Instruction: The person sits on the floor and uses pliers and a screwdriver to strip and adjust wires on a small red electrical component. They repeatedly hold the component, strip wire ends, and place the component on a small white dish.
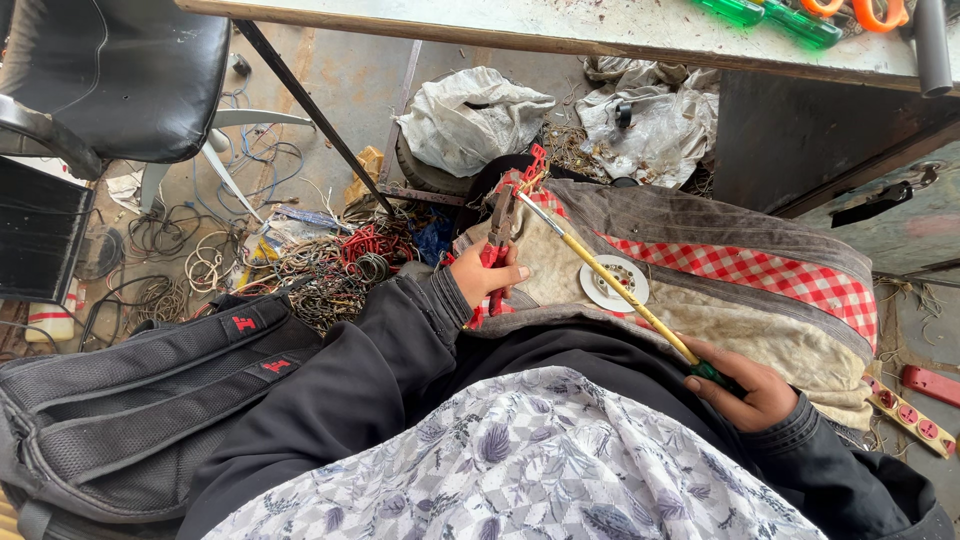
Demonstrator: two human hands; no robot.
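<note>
A person's right hand (745, 390) grips a yellow-shafted screwdriver (610, 283); the left hand (487, 275) closes around red-handled pliers (497, 240), both meeting over a checked cloth (760, 270) on the lap. Steady tool tips look key here. One white disc (615, 283) lies beneath; tangled wires (320, 265) litter the floor; two green handles (770, 17) rest on the desk (520, 25).

one pair of red-handled pliers (497, 243), one yellow rod (600, 275), one white disc (615, 283), one black backpack (130, 400), two hands (487, 277)

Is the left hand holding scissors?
No, the left hand grips red-handled pliers, while the orange-handled scissors lie on the table.
</note>
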